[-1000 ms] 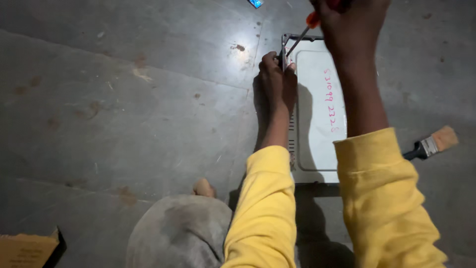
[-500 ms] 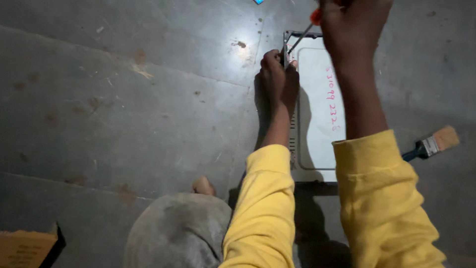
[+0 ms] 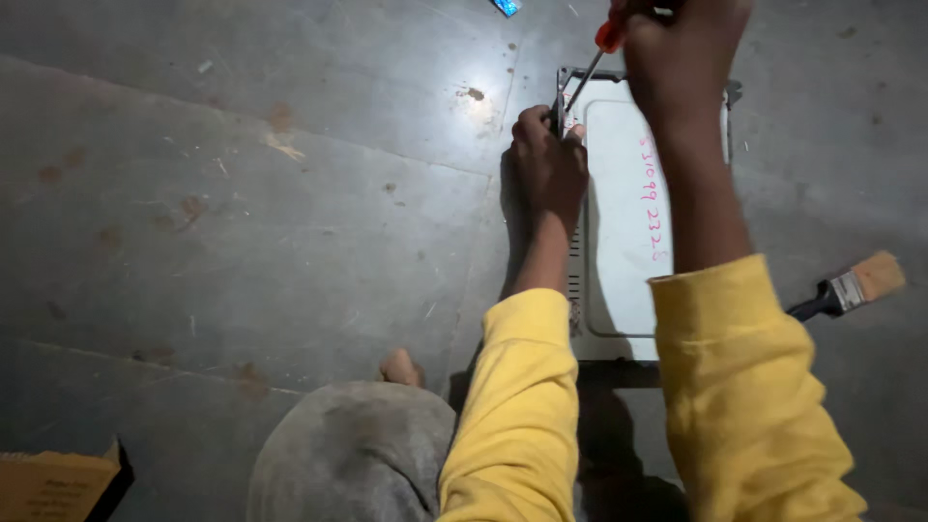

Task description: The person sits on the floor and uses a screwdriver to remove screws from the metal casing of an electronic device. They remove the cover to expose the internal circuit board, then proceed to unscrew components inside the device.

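A flat white metal panel (image 3: 623, 232) with red handwriting lies on the grey floor, a dark bracket at its far end. My left hand (image 3: 547, 159) grips the panel's left far edge, fingers curled over the bracket. My right hand (image 3: 681, 53) is raised over the far end and holds a screwdriver (image 3: 592, 72) with an orange-red handle; its thin shaft slants down to the bracket beside my left fingers. Both arms wear yellow sleeves.
A paintbrush (image 3: 851, 288) with a black handle lies on the floor right of the panel. A cardboard box corner (image 3: 53, 483) sits at bottom left. My grey-clad knee (image 3: 353, 454) and a toe (image 3: 399, 367) are below. A small blue scrap (image 3: 507, 7) lies at the top.
My right hand has shifted a little with the screwdriver still slanted at the bracket; my left hand stays put on the panel's edge.
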